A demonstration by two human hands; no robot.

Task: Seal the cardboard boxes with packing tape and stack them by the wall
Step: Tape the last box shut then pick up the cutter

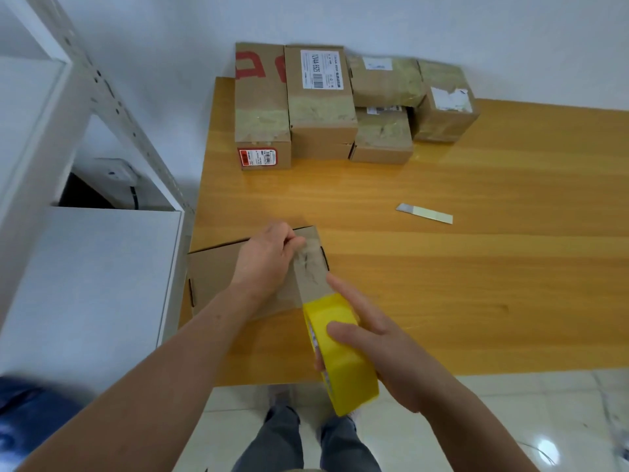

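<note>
left hand (pixel 263 264) pinches the end of the clear tape strip (pixel 311 270) on the flat brown cardboard box (pixel 214 277) | right hand (pixel 384 352) fingers curl round the yellow roll of packing tape (pixel 343 366) (strip runs roll to box) | box lies at the near-left corner of the orange wooden table (pixel 476 284) | taped brown parcels (pixel 320 100) stacked against the far wall

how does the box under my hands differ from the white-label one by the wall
The near box lies alone, the left hand pinching a tape strip onto it; the labelled box sits among others by the wall. The labelled box bears a white label; the near box shows none. Both are brown cardboard.
</note>
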